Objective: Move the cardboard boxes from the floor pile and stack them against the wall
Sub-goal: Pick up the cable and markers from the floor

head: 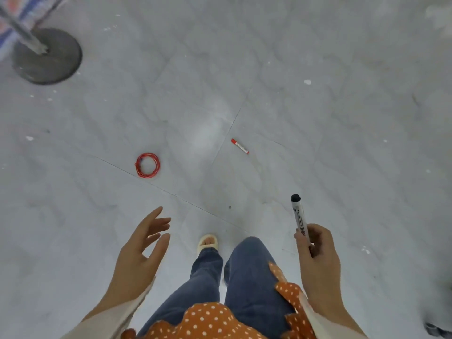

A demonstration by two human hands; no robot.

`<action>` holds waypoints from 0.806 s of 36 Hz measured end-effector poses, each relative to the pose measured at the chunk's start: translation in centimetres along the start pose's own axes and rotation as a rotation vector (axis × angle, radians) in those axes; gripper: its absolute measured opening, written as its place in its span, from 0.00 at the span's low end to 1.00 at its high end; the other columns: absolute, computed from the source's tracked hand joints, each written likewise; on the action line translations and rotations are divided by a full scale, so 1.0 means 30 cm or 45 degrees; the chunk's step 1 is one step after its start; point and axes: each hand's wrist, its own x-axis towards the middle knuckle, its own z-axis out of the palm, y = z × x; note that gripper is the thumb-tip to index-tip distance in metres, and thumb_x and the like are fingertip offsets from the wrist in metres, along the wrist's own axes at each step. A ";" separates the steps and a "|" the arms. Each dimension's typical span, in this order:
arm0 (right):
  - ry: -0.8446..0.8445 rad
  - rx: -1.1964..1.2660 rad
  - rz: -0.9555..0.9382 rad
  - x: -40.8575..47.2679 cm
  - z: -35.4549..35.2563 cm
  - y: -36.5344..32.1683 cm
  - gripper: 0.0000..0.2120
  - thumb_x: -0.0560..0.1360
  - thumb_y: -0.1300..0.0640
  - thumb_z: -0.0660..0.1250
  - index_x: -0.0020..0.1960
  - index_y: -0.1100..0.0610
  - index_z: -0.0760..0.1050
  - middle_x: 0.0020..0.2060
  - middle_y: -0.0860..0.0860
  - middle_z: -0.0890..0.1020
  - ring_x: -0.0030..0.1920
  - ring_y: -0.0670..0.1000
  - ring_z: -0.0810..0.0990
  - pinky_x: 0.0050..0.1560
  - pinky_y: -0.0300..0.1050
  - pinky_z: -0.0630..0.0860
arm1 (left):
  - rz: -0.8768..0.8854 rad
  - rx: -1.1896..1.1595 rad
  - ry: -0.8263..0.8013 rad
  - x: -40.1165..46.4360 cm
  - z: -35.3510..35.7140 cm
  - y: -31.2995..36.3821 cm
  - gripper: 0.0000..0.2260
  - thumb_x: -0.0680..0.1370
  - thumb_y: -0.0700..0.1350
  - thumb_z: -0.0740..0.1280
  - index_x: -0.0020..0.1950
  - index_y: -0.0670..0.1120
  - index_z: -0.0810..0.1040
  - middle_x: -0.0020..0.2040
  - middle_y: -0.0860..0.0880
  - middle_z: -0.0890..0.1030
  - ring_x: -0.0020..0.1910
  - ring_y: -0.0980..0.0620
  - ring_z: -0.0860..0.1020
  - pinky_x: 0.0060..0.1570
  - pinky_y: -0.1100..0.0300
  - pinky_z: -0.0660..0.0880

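- While looking straight down at a pale tiled floor (318,118), standing with both hands out in front of the body
- Holding the left hand (141,248) low on the left side, fingers (156,225) straight and spread apart, thumb stretched forward, gripping nothing and touching nothing
- Curling the right hand (318,253) round the lower half of a black-capped marker (299,218), fingers wrapped and clamped on the barrel, cap end pointing up and away from the body
- Showing no cardboard boxes anywhere, so not being able to tell where the pile or the wall stack is lying relative to either hand's fingers
- Lying well ahead of the hands on the floor: a red marker (240,146) resting just beside a tile seam, well apart from the black-capped marker
- Lying to the left of that and ahead of the left hand: a coil of red wire (147,165), flat on the tile, close to another seam
- Standing at the upper left: a round grey stand base (47,56) with a metal pole (22,33) rising at a slant out of view, and striped fabric (17,11) blurred in the corner behind it
- Wearing blue jeans (247,277), an orange polka-dot top (208,319), pale sleeves (117,316), and a cream slipper (207,243) on the forward foot, planted between the two hands
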 end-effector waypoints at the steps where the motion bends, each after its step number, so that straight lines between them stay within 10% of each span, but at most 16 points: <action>1: 0.001 0.000 -0.020 0.002 0.016 -0.020 0.05 0.78 0.55 0.63 0.49 0.47 0.67 0.42 0.44 0.76 0.41 0.49 0.76 0.39 0.32 0.68 | -0.018 -0.031 0.035 -0.003 -0.010 -0.001 0.25 0.57 0.83 0.53 0.53 0.84 0.62 0.56 0.67 0.74 0.52 0.65 0.76 0.49 0.73 0.67; 17: -0.210 -0.026 -0.167 0.429 0.246 -0.381 0.05 0.78 0.56 0.63 0.53 0.53 0.70 0.43 0.47 0.77 0.40 0.50 0.76 0.38 0.33 0.69 | -0.154 -0.183 0.340 0.393 -0.068 0.045 0.23 0.57 0.83 0.54 0.51 0.84 0.62 0.58 0.56 0.77 0.52 0.60 0.77 0.51 0.71 0.68; 23: -0.274 -0.098 -0.195 0.662 0.342 -0.512 0.04 0.78 0.57 0.63 0.52 0.53 0.70 0.42 0.50 0.77 0.35 0.48 0.73 0.34 0.34 0.68 | -0.284 -0.289 0.431 0.595 -0.082 0.107 0.16 0.77 0.45 0.62 0.62 0.61 0.70 0.62 0.46 0.78 0.55 0.51 0.76 0.48 0.70 0.68; 29: -0.265 -0.110 -0.150 0.835 0.517 -0.558 0.04 0.78 0.58 0.63 0.52 0.55 0.69 0.41 0.48 0.76 0.35 0.48 0.73 0.31 0.34 0.70 | -0.412 -0.196 0.481 0.793 -0.124 -0.003 0.18 0.79 0.40 0.63 0.56 0.65 0.67 0.56 0.51 0.78 0.55 0.50 0.76 0.47 0.70 0.68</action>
